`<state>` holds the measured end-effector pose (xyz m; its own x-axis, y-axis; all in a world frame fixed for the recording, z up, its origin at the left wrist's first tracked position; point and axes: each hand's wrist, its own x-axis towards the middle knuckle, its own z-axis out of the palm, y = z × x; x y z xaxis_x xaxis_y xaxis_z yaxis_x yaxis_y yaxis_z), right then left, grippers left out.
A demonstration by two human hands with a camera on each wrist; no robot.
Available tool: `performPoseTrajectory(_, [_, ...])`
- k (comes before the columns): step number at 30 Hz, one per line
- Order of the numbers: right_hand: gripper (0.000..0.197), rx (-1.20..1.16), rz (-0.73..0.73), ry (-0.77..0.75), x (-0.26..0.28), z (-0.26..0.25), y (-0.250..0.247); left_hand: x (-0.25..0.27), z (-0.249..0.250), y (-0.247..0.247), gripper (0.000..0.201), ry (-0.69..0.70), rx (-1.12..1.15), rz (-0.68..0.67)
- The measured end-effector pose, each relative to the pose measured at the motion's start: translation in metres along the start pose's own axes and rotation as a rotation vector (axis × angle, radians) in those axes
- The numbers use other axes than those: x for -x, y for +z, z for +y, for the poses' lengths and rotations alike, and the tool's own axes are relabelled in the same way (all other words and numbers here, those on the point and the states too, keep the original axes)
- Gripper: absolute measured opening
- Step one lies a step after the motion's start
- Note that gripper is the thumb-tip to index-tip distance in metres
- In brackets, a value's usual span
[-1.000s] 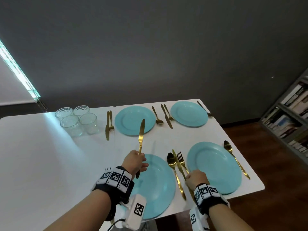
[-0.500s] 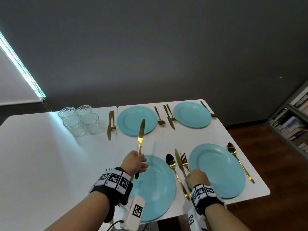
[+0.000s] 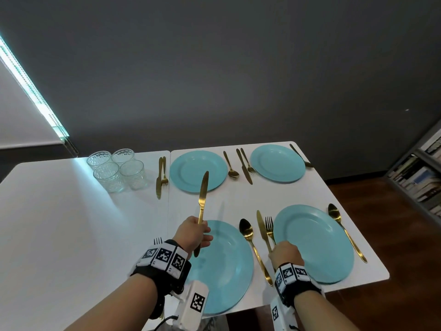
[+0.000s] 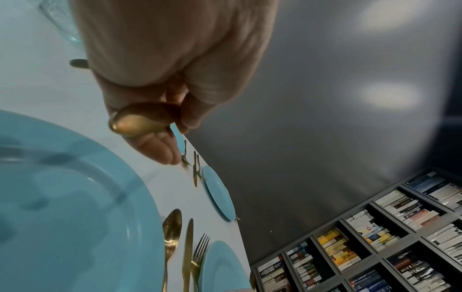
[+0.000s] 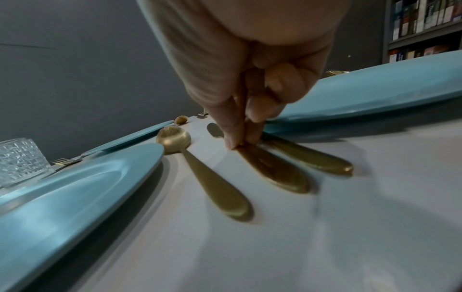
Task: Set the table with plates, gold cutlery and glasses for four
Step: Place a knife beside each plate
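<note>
Glasses (image 3: 118, 170), four in number, stand clustered at the far left of the table (image 3: 59, 235), touching or nearly so, not yet distributed to the settings. Patterned clear walls suggest brittle, smooth material; a grip around the body of one glass at a time appears safest, since neighbours may knock together.

Next to the right, a far knife and fork (image 3: 161, 175) lie side by side just beside the far-left plate (image 3: 198, 170).

Left hand (image 3: 192, 235) is curled round the handle of a gold knife (image 3: 203, 197), held clear of the table with the blade pointing away, above the near-left plate (image 3: 226, 266). The left wrist view shows the handle end (image 4: 135, 120) protruding below the closed fingers. This cutlery is likely rigid, slim and polished, therefore prone to slipping; hold at the thicker handle. A fork's tines (image 3: 158, 241) show just left of this wrist; the rest is hidden.

Right of that plate lie a spoon (image 3: 253, 247), a second knife (image 3: 262, 230) and a fork (image 3: 269, 228), close together. Right hand (image 3: 285, 254) pinches the second knife's handle (image 5: 272, 168) between thumb and fingertips (image 5: 231, 136), low against the table surface.

Further right, the near-right plate (image 3: 315, 242) carries a spoon (image 3: 343, 232) just beside its right rim. Glazed plates are probably heavy and chip-prone; lift by the rim with both hands.
</note>
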<state>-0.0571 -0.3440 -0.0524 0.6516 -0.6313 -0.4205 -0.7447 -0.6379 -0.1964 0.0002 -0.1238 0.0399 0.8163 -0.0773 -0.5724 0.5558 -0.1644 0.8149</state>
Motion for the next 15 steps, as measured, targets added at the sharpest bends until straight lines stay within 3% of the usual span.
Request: performPoseTrajectory(15, [0.029,0.014,-0.057,-0.139,0.023,-0.004,0.016,0.002,-0.005,-0.001,0.010,-0.009,-0.007,0.004])
